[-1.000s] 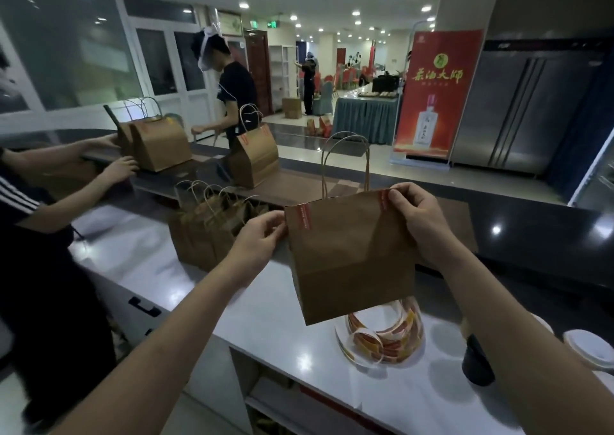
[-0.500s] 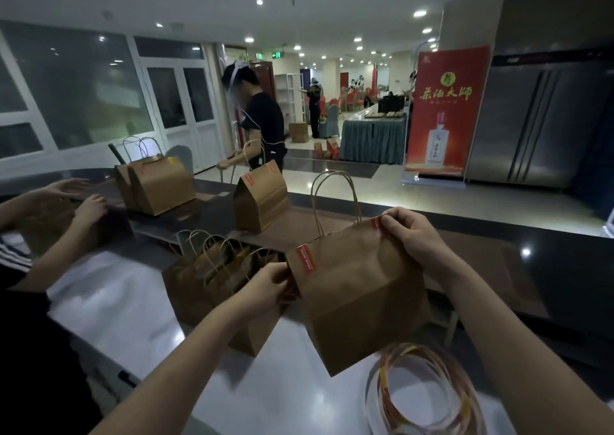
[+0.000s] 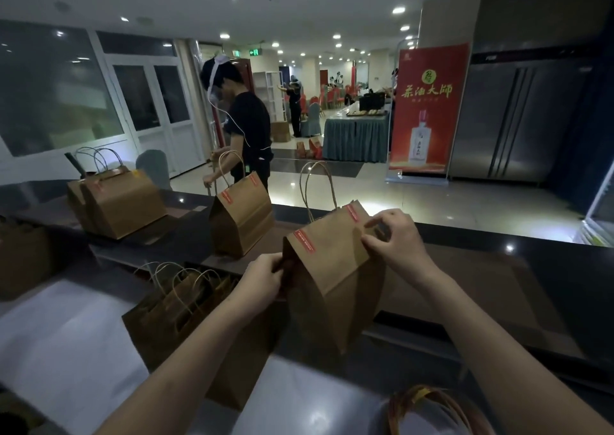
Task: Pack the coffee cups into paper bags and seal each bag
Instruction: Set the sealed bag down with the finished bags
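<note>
Your left hand (image 3: 262, 281) and right hand (image 3: 395, 243) are gripping the sealed bag (image 3: 332, 278) — you're lifting it off the counter toward the ledge (image 3: 548, 268) — nearly done.

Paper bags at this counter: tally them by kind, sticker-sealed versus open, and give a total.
Held sealed bag, gripped by left hand and right hand: 1
Sealed and standing, left pair and centre bag: 3
Open bags: bunched, uncountable
Total: 4 sealed, plus the open bunch
</note>
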Demonstrator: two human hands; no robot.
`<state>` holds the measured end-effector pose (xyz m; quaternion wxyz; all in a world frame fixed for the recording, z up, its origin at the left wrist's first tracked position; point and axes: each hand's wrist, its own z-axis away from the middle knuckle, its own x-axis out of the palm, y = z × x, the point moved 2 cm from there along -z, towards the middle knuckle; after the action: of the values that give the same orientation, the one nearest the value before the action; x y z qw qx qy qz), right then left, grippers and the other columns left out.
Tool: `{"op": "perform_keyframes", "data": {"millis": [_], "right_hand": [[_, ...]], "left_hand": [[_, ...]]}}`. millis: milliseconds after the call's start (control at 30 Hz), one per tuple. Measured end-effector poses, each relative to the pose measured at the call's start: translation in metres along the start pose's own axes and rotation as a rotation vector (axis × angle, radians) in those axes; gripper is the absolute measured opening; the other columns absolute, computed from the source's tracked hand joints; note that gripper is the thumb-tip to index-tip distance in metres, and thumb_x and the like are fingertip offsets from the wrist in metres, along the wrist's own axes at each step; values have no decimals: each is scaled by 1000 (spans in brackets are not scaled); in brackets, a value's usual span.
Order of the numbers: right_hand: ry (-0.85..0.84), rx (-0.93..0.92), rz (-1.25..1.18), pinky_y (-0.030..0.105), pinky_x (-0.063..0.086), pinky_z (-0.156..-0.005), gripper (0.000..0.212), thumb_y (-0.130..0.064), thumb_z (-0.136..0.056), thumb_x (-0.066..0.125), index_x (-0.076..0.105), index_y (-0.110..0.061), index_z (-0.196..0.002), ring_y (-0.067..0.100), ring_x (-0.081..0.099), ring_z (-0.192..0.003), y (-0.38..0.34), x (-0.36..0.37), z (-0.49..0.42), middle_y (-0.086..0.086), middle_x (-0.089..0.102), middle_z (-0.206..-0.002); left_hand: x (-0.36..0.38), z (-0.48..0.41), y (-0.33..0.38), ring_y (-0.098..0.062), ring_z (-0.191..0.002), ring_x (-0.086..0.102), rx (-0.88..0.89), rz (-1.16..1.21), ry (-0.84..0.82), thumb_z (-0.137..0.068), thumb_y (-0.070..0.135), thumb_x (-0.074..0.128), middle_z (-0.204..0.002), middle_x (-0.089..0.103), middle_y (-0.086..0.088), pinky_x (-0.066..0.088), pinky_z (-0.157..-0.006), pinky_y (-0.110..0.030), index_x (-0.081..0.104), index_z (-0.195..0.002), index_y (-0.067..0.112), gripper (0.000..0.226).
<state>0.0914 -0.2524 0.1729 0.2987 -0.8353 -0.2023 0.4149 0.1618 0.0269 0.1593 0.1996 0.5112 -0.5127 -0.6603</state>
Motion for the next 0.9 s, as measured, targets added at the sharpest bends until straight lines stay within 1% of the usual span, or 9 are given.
{"op": "perform_keyframes", "data": {"millis": [100,233,367,500,600,667,700,800,900], "right_hand": [[-24,4,5,13,42,-81,10,-23,-94,77,73,-24,-103,13,55,-107,-6,16,-7,-5,58,-111],[-73,-30,28,25,51,-93,7,-20,-96,74,77,-21,-103,13,57,-107,-13,43,-20,-7,60,-109],[-99,-3,57,29,57,-96,15,-22,-99,70,73,-22,-114,9,60,-105,-23,75,-38,-9,60,-116],[-118,124,30,30,58,-94,28,-34,-102,66,67,-24,-128,13,63,-110,-37,111,-56,-5,60,-121],[-160,251,-41,28,57,-90,62,-65,-94,62,58,-26,-141,12,61,-113,-50,139,-64,-4,59,-129],[-202,305,-55,39,57,-99,95,-87,-78,58,47,-28,-152,17,57,-124,-56,157,-68,-2,54,-143],[-232,327,-50,44,55,-104,105,-90,-73,59,40,-31,-157,21,54,-131,-59,164,-69,-1,49,-150],[-311,390,-81,46,53,-108,99,-73,-85,68,20,-37,-165,28,47,-143,-63,190,-75,0,38,-162],[-272,432,-151,47,55,-106,83,-46,-100,65,14,-41,-165,28,48,-142,-65,212,-80,3,37,-164]], "left_hand": [[-6,-23,3,-20,-106,69,-9,-28,25,-110,15,46,-115,70,2,63,-88,-46,69,-121,27,28],[-20,-57,1,-25,-97,73,-7,-43,43,-110,18,47,-108,73,-2,65,-78,-47,70,-108,30,26],[-40,-91,-4,-21,-101,69,32,-94,60,-110,21,46,-110,71,-1,65,-83,-46,71,-118,24,26],[-66,-124,-16,-20,-95,71,62,-121,69,-110,21,47,-101,73,-1,64,-84,-48,73,-106,24,27],[-82,-144,-26,-18,-95,70,92,-171,74,-109,19,48,-98,74,1,63,-87,-46,75,-105,23,28],[-89,-155,-32,-19,-94,70,106,-199,84,-109,19,48,-97,73,1,62,-89,-47,75,-106,22,27],[-92,-158,-35,-19,-95,69,109,-214,90,-109,20,47,-97,73,2,61,-89,-48,75,-108,22,28],[-101,-169,-46,-19,-96,69,131,-232,87,-109,22,47,-97,72,3,60,-91,-48,74,-109,24,27],[-107,-177,-56,-17,-99,67,143,-216,73,-110,21,46,-101,72,4,59,-95,-45,73,-120,23,29]]}}
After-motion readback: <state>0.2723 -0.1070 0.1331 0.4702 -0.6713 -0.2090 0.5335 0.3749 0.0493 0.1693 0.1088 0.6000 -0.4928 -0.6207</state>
